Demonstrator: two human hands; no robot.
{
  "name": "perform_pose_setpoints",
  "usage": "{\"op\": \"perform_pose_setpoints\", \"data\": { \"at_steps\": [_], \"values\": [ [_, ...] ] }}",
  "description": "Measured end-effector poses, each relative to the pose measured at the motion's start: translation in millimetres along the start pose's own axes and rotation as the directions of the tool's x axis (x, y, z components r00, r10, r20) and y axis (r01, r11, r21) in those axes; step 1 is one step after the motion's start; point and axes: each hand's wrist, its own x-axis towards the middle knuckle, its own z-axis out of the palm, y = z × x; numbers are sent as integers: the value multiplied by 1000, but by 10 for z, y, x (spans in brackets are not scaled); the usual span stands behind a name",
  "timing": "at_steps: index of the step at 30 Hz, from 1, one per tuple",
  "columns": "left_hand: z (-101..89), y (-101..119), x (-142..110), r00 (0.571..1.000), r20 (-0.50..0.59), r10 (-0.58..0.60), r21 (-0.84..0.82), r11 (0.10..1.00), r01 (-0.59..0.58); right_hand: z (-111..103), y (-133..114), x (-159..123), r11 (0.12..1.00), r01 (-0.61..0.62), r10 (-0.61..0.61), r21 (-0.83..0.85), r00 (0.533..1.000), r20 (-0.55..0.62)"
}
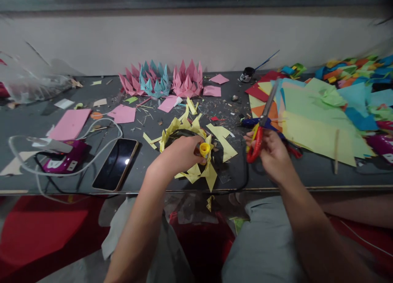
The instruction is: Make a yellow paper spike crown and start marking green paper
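My left hand (193, 148) is closed on a small yellow round piece with a hollow centre (204, 148), whose exact kind I cannot make out. Under and around that hand lies a ring of folded yellow paper (172, 129) with pointed tips, partly hidden by the hand. My right hand (272, 150) grips a pair of scissors (256, 146) by red and yellow handles, the blades pointing away from me. Beneath the scissors rests a blue tool (250, 122), mostly covered. Between the hands are cut yellow paper scraps (225, 142).
Pink and blue folded-paper crowns (155, 80) stand at the back. Coloured sheets (319, 119) pile up on the right, near a black jar (246, 75) with a brush. A phone (116, 164), white cable (37, 170) and purple power strip (69, 156) lie left.
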Motion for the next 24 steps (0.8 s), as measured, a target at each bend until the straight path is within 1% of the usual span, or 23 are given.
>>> {"op": "perform_pose_setpoints", "data": {
  "at_steps": [1, 2, 5, 7, 9, 12, 16, 21, 24],
  "values": [
    [6, 0, 0, 1000, 5, -10, -17, 1000, 10, 117, -23, -44, 998, -4, 1, 70, 999, 42],
    [13, -1, -2, 1000, 6, -19, -38, 999, 20, 235, -38, -93, 993, 0, -7, 121, 999, 53],
    [41, -9, -10, 1000, -16, -17, -91, 996, 15, 544, -27, -230, 982, 11, -30, 187, 995, 98],
    [60, -10, -13, 1000, -30, 5, -75, 997, -7, 679, 7, -286, 979, 9, -40, 202, 988, 147],
    [75, -4, -8, 1000, -24, 18, -15, 1000, -18, 757, 44, -306, 979, 10, -47, 204, 984, 174],
    [86, 11, 10, 1000, 4, 27, 77, 997, -27, 809, 92, -289, 983, 17, -45, 183, 988, 147],
    [91, 11, 20, 999, -2, 46, 129, 991, -46, 834, 115, -252, 984, 38, -57, 175, 993, 106],
    [91, 14, -6, 997, -14, 76, 133, 988, -74, 798, 18, -229, 969, 78, -112, 233, 984, 137],
    [88, 28, -11, 998, -6, 62, 134, 989, -60, 757, -51, -213, 962, 76, -116, 261, 983, 141]
  ]
}}
